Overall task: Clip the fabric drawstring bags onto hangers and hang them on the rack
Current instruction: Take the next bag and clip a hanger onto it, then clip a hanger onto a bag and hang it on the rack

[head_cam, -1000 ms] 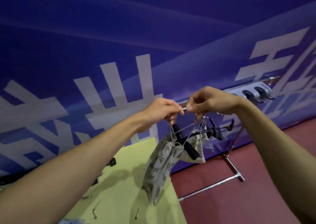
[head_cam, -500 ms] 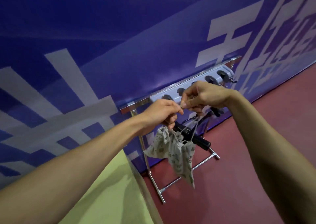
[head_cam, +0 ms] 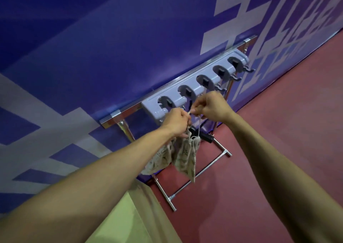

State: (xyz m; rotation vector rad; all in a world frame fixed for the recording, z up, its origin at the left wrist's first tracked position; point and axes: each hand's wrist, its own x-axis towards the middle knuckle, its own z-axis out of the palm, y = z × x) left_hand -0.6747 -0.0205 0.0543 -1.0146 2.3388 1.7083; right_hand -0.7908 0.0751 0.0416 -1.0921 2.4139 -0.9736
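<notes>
A pale cord [head_cam: 189,113] is pinched between the left hand [head_cam: 175,121] and right hand [head_cam: 210,106], both closed, right at the rack [head_cam: 194,92]; two bags [head_cam: 182,154] are hung just below, a black hanger [head_cam: 205,137] tucked behind.

The view swings right and down, off the yellow-green table [head_cam: 118,222] and onto the rack [head_cam: 187,79]. Both hands, the left hand [head_cam: 176,121] and the right hand [head_cam: 211,106], carry the hanger [head_cam: 204,137] with its printed bags [head_cam: 185,157] up to the grey holder [head_cam: 194,90].
</notes>
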